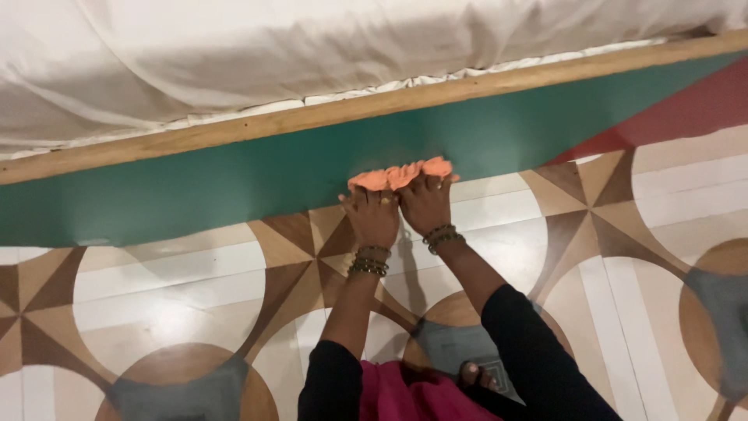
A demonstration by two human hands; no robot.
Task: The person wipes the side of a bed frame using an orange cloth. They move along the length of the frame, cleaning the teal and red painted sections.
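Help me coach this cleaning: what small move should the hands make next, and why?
Probably slide the orange cloth sideways along the green panel. Both the left hand and right hand press it against one spot, with long stretches of panel on either side.

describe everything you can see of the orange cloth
The orange cloth is small, soft and bunched into crumpled folds, looking like plain fabric. It is pressed flat against the lower part of the green side panel of the bed, just above the patterned floor. The left hand and right hand sit side by side on it, covering its lower edge.
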